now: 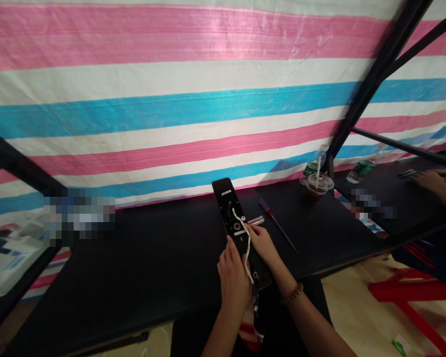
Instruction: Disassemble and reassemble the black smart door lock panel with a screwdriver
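A long black panel (225, 193) lies slanted on the black table, with screws and a round part on its face. A white cord (249, 243) runs down along it. My left hand (233, 275) rests against the panel's lower left side, fingers closed round its edge. With its fingers pinched together, my right hand (260, 242) is at the panel's right side, by the white cord and a pale strip. Beside it lies a clear and pink strip (256, 220). A screwdriver (278, 225) with a purple and red handle is to the right.
A lidded cup with a straw (319, 184) and a bottle (309, 168) stand at the table's back right. Another person's hand (433, 182) is over the neighbouring table, near a second bottle (360, 171). Black metal posts frame both sides. A red stool (412, 295) stands at lower right.
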{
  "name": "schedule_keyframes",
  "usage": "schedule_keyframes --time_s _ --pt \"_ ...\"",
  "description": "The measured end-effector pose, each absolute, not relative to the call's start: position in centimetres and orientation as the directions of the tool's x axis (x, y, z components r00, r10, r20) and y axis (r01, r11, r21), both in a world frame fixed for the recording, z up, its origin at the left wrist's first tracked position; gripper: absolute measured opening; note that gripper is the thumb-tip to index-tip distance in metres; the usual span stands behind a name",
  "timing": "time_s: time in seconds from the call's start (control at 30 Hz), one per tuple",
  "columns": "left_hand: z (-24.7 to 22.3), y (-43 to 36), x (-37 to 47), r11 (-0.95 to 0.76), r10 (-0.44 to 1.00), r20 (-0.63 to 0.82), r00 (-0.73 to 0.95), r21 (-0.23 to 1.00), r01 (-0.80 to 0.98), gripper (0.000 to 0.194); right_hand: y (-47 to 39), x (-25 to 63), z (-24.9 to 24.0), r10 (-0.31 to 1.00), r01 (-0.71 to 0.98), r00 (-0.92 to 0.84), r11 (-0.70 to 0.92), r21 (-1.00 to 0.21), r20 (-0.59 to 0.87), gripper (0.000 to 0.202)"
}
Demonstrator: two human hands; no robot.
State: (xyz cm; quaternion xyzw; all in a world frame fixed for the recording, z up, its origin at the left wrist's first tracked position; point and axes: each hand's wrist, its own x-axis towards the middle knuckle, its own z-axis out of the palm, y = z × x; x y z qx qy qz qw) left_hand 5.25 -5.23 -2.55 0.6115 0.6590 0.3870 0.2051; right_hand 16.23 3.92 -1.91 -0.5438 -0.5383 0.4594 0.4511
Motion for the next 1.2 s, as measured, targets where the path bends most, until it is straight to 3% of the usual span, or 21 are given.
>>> schedule_keyframes --time_s 0.13,0.23,0.3,0.37,0.43,0.57,0.67,0.8,0.9,0.97,1.0,1.1,1.2 --pt "-2.3 -5.4 5.4 -0.053 0.955 0.224 -0.193 0.771 0.634 0.058 4.6 17.2 -1.4 0.998 0.317 -0.035 0.053 -0.947 0.045 0.050" --pt "-2.9 -6.1 5.2 -0.078 0.958 0.218 -0.188 0.825 0.560 0.054 6.4 19.6 -0.7 0.974 0.444 0.110 0.130 -0.887 0.198 0.047" --pt "-3.1 -6.6 4.5 -0.110 0.963 0.223 -0.154 0.842 0.528 0.053 8.0 21.7 -0.3 0.939 0.666 0.219 0.056 -0.744 0.267 0.044" --pt "-3.1 -6.9 2.7 -0.126 0.957 0.245 -0.158 0.836 0.535 0.050 9.6 23.6 -0.2 0.963 0.845 0.218 -0.105 -0.524 0.158 0.043" --pt "-2.7 -6.5 -0.2 -0.095 0.933 0.280 -0.224 0.795 0.599 0.046 10.7 24.9 -0.3 0.981 0.903 0.195 -0.174 -0.393 0.014 0.041" --pt "-1.7 -4.1 -7.4 0.082 0.913 0.265 -0.310 0.625 0.776 0.038 11.5 25.9 -0.5 0.987 0.908 0.120 -0.152 -0.389 -0.105 0.025" --pt "-1.3 -2.3 -10.6 0.058 0.963 0.191 -0.193 0.548 0.835 0.034 11.6 26.1 -0.1 0.988 0.900 0.066 -0.118 -0.421 -0.136 0.015" --pt "-1.3 -1.6 -11.1 0.010 0.977 0.175 -0.124 0.539 0.842 0.028 10.3 27.1 1.5 0.993 0.864 0.035 -0.088 -0.496 -0.116 0.011" --pt "-1.3 -1.8 -10.7 0.011 0.976 0.180 -0.123 0.526 0.850 0.028 7.5 28.2 3.5 0.997 0.747 0.057 -0.081 -0.660 -0.058 0.023" --pt "-1.3 -1.9 -10.6 0.008 0.975 0.185 -0.119 0.511 0.859 0.027 4.8 28.6 5.1 0.991 0.354 0.118 0.014 -0.935 0.059 0.033" --pt "-1.3 -1.9 -10.5 0.005 0.975 0.189 -0.116 0.504 0.864 0.026 3.4 28.6 5.8 0.979 0.133 0.172 0.089 -0.987 0.111 0.036" --pt "-1.2 -2.0 -10.3 -0.015 0.967 0.225 -0.120 0.521 0.853 0.022 -0.7 27.6 7.5 0.952 -0.321 0.277 0.219 -0.921 0.130 0.041" --pt "-1.1 -2.1 -9.8 -0.053 0.951 0.273 -0.147 0.611 0.790 0.017 -4.0 25.6 7.3 0.961 -0.464 0.275 0.168 -0.870 0.039 0.035"
